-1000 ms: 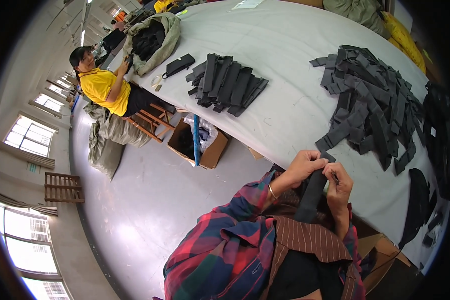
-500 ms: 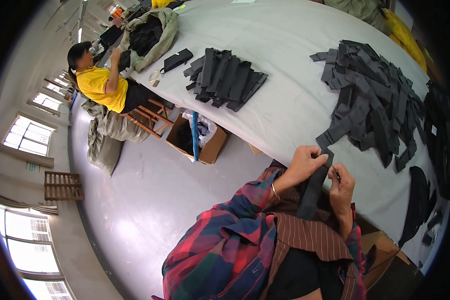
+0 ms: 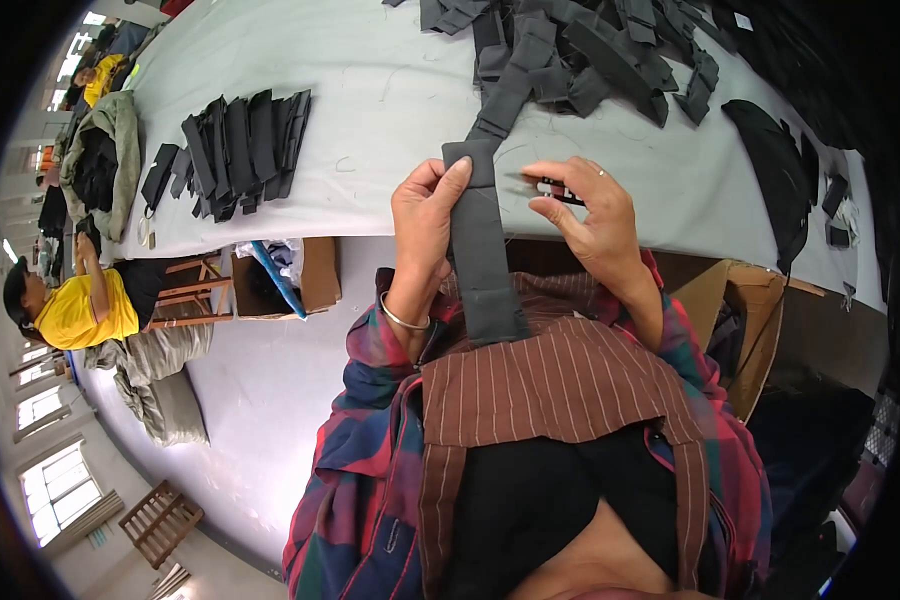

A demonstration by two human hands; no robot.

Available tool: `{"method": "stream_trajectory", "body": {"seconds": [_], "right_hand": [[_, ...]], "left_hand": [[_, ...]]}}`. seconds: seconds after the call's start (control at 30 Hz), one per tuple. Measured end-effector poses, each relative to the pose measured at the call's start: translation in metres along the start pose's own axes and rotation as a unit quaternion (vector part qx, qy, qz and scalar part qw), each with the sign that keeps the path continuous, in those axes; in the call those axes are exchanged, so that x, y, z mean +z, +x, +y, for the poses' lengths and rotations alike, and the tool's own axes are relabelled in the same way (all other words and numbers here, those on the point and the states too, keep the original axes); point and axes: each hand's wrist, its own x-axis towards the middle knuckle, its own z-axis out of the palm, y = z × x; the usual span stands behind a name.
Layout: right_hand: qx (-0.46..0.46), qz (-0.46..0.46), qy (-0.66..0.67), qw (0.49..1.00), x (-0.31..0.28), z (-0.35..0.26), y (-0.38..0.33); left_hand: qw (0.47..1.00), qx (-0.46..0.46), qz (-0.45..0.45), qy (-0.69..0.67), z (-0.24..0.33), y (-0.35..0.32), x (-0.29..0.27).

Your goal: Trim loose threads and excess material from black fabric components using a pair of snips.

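Note:
My left hand (image 3: 428, 215) grips a long dark grey fabric strip (image 3: 483, 250) near its top end, thumb on its face. The strip hangs down over the brown striped apron (image 3: 560, 385) on my lap. My right hand (image 3: 588, 215) is just right of the strip, pinching a small black tool (image 3: 560, 190), which looks like thread snips. Both hands hover at the front edge of the long grey table (image 3: 370, 90). A loose heap of dark strips (image 3: 580, 45) lies on the table just beyond my hands.
A fanned row of dark strips (image 3: 240, 145) lies on the table's left part. A cardboard box (image 3: 290, 280) stands on the floor by the table, another box (image 3: 745, 320) at my right. A person in a yellow shirt (image 3: 80, 305) sits at far left.
The view has tilted down and closer to the table. The strip is now held upright in front of me, with my left hand at its top and my right hand beside it.

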Motion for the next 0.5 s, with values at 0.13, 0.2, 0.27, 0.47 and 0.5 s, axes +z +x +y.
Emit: {"method": "stream_trajectory", "body": {"seconds": [0.13, 0.2, 0.27, 0.47, 0.5], "right_hand": [[-0.091, 0.031, -0.1, 0.99, -0.002, 0.001, -0.004], [-0.11, 0.041, -0.118, 0.986, -0.004, 0.001, -0.003], [-0.131, 0.049, -0.136, 0.981, -0.006, -0.003, 0.0], [-0.186, 0.022, -0.195, 0.963, -0.009, -0.008, 0.008], [-0.198, 0.02, -0.204, 0.959, -0.008, -0.008, 0.01]], "left_hand": [[1.0, -0.014, 0.013, -0.001, 0.0, -0.001, 0.006], [0.999, -0.04, 0.024, -0.016, 0.001, -0.003, 0.009], [0.998, -0.052, 0.031, -0.008, 0.0, -0.003, 0.007], [0.997, -0.064, 0.048, -0.003, 0.006, -0.003, 0.019], [0.996, -0.065, 0.064, -0.001, 0.009, -0.004, 0.023]]}}
